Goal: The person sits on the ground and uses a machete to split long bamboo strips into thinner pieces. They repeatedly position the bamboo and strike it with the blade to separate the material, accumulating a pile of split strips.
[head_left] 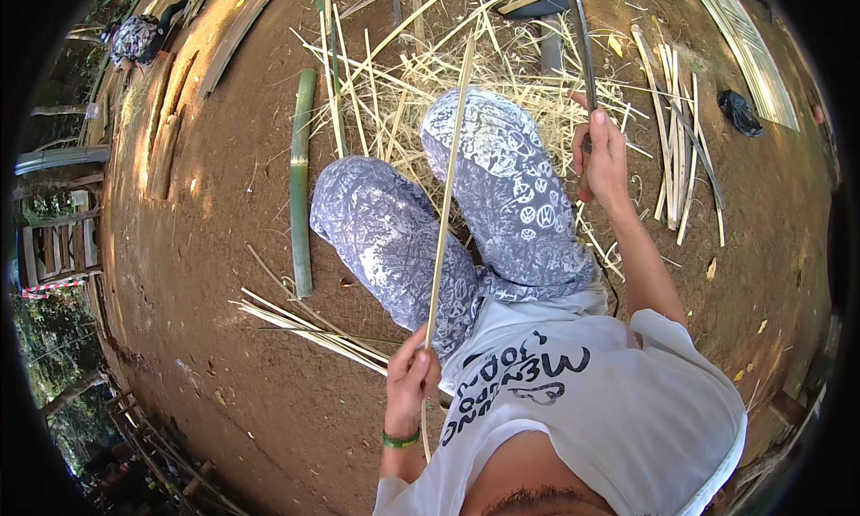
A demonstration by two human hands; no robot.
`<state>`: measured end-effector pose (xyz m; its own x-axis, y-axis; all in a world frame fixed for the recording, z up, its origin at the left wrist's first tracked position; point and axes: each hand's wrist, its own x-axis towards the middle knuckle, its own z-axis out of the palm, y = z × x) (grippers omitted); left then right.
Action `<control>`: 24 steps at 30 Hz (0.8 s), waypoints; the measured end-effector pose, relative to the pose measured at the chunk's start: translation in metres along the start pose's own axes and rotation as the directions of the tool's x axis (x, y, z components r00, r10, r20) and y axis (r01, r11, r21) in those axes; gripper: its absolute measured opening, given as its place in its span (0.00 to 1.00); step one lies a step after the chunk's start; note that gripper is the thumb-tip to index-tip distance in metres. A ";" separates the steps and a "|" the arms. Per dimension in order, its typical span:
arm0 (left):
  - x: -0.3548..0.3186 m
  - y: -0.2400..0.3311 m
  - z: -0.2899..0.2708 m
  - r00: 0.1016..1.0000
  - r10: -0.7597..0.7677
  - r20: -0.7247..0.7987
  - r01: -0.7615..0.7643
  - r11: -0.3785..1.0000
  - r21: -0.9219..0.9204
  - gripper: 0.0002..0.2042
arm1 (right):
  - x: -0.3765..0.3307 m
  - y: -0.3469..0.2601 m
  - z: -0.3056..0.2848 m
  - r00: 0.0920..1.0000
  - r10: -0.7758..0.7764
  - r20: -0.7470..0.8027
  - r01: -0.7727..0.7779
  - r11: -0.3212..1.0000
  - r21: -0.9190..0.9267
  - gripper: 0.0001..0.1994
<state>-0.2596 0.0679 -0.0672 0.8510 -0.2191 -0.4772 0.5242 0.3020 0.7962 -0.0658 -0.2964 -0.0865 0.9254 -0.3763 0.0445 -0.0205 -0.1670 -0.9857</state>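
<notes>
Head view: left hand (410,373) pinches bamboo strip (448,184); right hand (602,158) grips blade (580,41).

Outdoor work yard, bare reddish-brown dirt floor (224,247), sunlit with dappled shade. Long green bamboo pole (302,184) lies on the dirt. Right of pole: heap of pale straw-coloured bamboo shavings (403,77). Below pole: bundle of thin pale split strips (305,323). Far left of pole: wooden slatted frame (58,247), trees beyond.
</notes>
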 end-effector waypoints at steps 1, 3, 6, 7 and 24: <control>0.026 0.006 0.009 0.998 -0.001 0.058 0.000 1.000 0.004 0.22 | -0.004 0.001 -0.001 0.999 -0.045 0.027 0.046 0.998 -0.038 0.27; 0.072 0.025 0.036 0.994 -0.026 0.102 0.026 1.000 0.005 0.21 | -0.009 0.002 -0.002 0.986 -0.139 0.088 0.147 0.984 -0.097 0.27; 0.124 0.057 0.086 0.993 -0.023 0.112 0.020 0.999 0.025 0.20 | -0.018 0.000 0.009 0.952 -0.219 0.212 0.257 0.951 -0.170 0.29; 0.138 0.061 0.092 0.989 0.008 0.150 -0.010 1.000 0.011 0.20 | -0.022 -0.006 0.011 0.935 -0.234 0.268 0.293 0.933 -0.209 0.29; 0.186 0.075 0.121 0.968 0.008 0.253 -0.006 1.000 -0.008 0.21 | -0.035 -0.011 0.037 0.829 -0.338 0.445 0.544 0.671 -0.503 0.36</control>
<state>-0.0661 -0.0628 -0.0508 0.8201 -0.4440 -0.3611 0.5189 0.3109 0.7963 -0.0843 -0.2477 -0.0832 0.9427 0.1504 0.2978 0.2993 -0.7755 -0.5559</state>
